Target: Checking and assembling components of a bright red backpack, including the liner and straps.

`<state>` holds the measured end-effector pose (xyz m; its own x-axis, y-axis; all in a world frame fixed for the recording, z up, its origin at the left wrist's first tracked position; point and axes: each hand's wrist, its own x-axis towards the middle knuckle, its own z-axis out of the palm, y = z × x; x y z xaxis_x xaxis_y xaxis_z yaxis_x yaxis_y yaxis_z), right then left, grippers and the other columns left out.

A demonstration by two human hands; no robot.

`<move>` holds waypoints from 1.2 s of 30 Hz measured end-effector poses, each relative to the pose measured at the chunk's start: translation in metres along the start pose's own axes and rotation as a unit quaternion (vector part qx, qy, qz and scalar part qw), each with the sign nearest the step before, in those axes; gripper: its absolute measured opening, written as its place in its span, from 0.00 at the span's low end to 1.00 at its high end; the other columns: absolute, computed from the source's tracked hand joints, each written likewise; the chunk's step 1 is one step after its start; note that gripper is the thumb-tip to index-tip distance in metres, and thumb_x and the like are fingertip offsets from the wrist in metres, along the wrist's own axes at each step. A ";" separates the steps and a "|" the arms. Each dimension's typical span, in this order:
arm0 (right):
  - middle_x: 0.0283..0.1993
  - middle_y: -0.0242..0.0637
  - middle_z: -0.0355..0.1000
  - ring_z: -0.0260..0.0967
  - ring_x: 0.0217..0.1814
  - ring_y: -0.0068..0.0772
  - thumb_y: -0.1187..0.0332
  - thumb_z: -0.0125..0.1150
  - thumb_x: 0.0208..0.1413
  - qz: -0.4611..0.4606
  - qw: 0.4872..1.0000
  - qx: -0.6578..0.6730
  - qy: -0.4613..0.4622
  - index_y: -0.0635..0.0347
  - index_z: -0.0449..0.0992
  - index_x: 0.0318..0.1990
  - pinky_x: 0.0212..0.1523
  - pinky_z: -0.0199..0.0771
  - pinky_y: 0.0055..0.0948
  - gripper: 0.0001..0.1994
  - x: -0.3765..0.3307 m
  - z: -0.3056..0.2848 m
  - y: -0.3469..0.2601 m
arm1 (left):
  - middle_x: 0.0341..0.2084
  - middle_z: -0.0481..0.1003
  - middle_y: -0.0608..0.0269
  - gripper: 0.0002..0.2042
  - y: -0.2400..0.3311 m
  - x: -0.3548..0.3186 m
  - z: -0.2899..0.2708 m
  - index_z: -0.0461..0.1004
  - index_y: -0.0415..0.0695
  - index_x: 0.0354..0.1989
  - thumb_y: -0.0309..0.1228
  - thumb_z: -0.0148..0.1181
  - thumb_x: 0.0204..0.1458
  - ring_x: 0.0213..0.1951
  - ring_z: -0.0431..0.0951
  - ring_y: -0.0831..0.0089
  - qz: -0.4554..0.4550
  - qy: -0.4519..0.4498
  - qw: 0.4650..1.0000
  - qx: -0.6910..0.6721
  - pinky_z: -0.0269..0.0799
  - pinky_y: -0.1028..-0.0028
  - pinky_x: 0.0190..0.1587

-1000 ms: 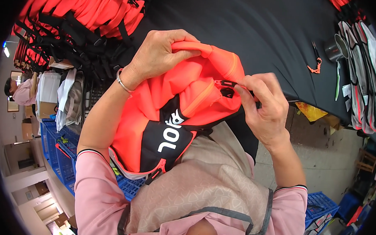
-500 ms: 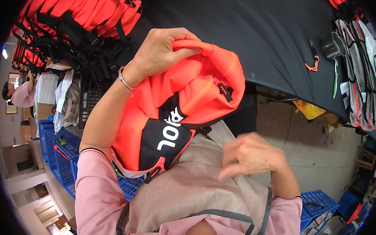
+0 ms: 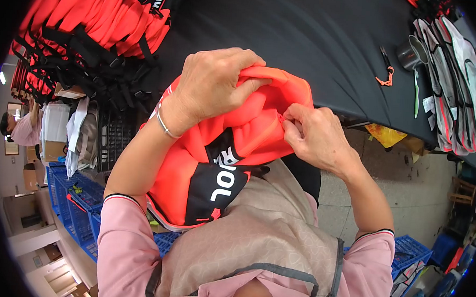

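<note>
A bright orange and black bag (image 3: 166,182) with white lettering rests against my lap, its upper part folded open. My left hand (image 3: 214,85) is closed on the bag's top rim, fingers wrapped over the orange fabric. At the right of the opening, my right hand (image 3: 317,134) pinches the bag's orange zippered edge between thumb and fingers. What exactly sits under the fingertips is partly hidden. On the bag's lower front, an orange zipper pull (image 3: 215,214) hangs by the black panel.
A black-covered table (image 3: 287,27) stands ahead. Piled orange bags (image 3: 100,12) with black straps lie at its left. Farther right are small snips (image 3: 385,65), a metal cup (image 3: 411,54) and grey-white fabric pieces (image 3: 448,84). Blue crates (image 3: 76,210) stand left; another person (image 3: 26,126) is beyond.
My right hand has moved up and away from my lap to the bag's opening and now pinches its edge. The left hand keeps its grip and has shifted slightly right with the bag.
</note>
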<state>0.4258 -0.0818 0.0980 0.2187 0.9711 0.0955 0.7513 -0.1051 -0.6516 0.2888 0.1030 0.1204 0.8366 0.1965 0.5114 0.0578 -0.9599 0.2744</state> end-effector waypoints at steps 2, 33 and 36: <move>0.22 0.52 0.72 0.75 0.27 0.53 0.70 0.55 0.54 0.064 0.995 0.050 -0.066 0.69 0.77 0.30 0.32 0.74 0.44 0.10 -0.002 -0.009 -0.007 | 0.30 0.81 0.58 0.19 0.010 0.012 -0.004 0.78 0.43 0.47 0.30 0.68 0.44 0.30 0.81 0.60 0.110 0.036 0.988 0.102 0.76 0.66 0.32; 0.20 0.20 0.59 0.47 0.16 0.08 0.61 0.54 0.67 0.111 0.802 0.563 -0.165 0.61 0.71 0.28 0.16 0.44 0.15 0.15 -0.042 -0.053 0.010 | 0.41 0.72 0.68 0.06 0.038 0.036 0.043 0.76 0.48 0.23 0.23 0.63 0.34 0.58 0.68 0.67 0.211 -0.184 0.936 -0.213 0.46 0.40 0.63; 0.18 0.21 0.58 0.50 0.17 0.09 0.64 0.56 0.65 0.116 0.796 0.567 -0.174 0.62 0.71 0.29 0.16 0.48 0.18 0.13 -0.040 -0.046 0.013 | 0.41 0.73 0.69 0.04 0.040 0.041 0.060 0.76 0.47 0.22 0.25 0.62 0.35 0.55 0.69 0.67 0.245 -0.144 0.950 -0.130 0.47 0.40 0.63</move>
<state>0.4559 -0.1320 0.1205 -0.0650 0.9751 -0.2122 -0.3739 -0.2209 -0.9008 0.3581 0.0606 0.1036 0.8445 -0.3600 0.3966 -0.4825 -0.8327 0.2715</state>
